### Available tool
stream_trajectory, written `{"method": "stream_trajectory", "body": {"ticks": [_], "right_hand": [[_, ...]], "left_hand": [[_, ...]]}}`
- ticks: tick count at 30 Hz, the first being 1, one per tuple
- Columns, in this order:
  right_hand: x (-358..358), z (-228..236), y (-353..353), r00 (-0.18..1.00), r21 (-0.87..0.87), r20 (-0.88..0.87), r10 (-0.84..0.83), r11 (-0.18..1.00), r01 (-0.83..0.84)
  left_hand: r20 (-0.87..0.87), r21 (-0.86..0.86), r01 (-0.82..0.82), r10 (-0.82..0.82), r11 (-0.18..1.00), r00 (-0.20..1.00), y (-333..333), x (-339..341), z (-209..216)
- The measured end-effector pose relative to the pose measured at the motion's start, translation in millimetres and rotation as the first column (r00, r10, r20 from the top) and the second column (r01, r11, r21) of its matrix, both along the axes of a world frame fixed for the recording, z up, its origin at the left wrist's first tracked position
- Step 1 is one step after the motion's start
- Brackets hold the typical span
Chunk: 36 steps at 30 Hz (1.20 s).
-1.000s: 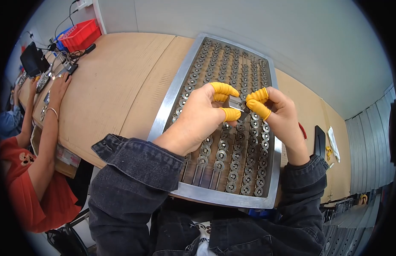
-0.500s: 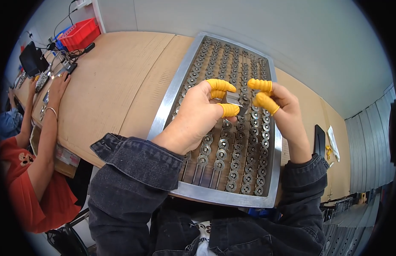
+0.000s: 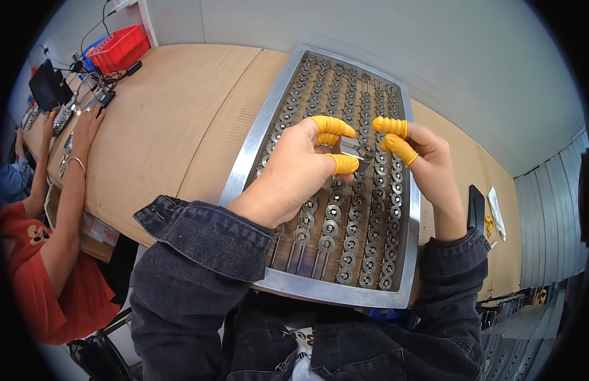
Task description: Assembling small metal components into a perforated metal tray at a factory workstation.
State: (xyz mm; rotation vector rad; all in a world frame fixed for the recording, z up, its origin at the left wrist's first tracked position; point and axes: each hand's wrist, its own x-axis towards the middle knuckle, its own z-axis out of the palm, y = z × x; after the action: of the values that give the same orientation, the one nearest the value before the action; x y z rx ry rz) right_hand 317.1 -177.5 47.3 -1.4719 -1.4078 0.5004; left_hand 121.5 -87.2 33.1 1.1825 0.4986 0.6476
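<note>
Co-worker's arm [image 3: 69, 184] far left on tan wooden bench [image 3: 174, 114], red bin [image 3: 120, 47] behind; well apart from us.

Our left hand [image 3: 294, 178], yellow rubber cots on fingertips, pinches small shiny metal part [image 3: 351, 151] above steel tray [image 3: 243, 159]. Risk as we judge: thin, smooth part slips from cots, drops among rows of round discs on pins, knocks some loose.

Our right hand [image 3: 428, 165] just beside part, capped fingers spread, holding nothing. Black flat device [image 3: 475, 206] at right.
</note>
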Motion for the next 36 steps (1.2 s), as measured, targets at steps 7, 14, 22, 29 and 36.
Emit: {"method": "stream_trajectory", "body": {"ticks": [7, 14, 22, 29, 36], "right_hand": [[-5, -2, 0, 0.965, -0.011, 0.257, 0.052, 0.999, -0.051], [-7, -6, 2, 0.973, 0.011, 0.231, 0.03, 0.999, -0.033], [7, 21, 31, 1.0, 0.058, 0.007, 0.011, 0.998, -0.011], [99, -13, 119, 0.894, -0.153, 0.377, -0.241, 0.936, 0.316], [105, -33, 148, 0.765, -0.161, 0.606, -0.216, 0.909, 0.384]], "left_hand": [[-0.053, 0.029, 0.043, -0.042, 0.999, 0.998, -1, 0, 1], [-0.057, 0.004, 0.024, -0.024, 1.0, 0.998, -2, -1, 4], [-0.063, -0.032, -0.012, 0.01, 0.999, 0.998, 1, -2, 1], [-0.074, -0.038, -0.036, 0.034, 0.999, 0.997, 0, 2, 2], [-0.079, -0.049, -0.025, 0.021, 0.999, 0.997, -1, -3, 4]]}}
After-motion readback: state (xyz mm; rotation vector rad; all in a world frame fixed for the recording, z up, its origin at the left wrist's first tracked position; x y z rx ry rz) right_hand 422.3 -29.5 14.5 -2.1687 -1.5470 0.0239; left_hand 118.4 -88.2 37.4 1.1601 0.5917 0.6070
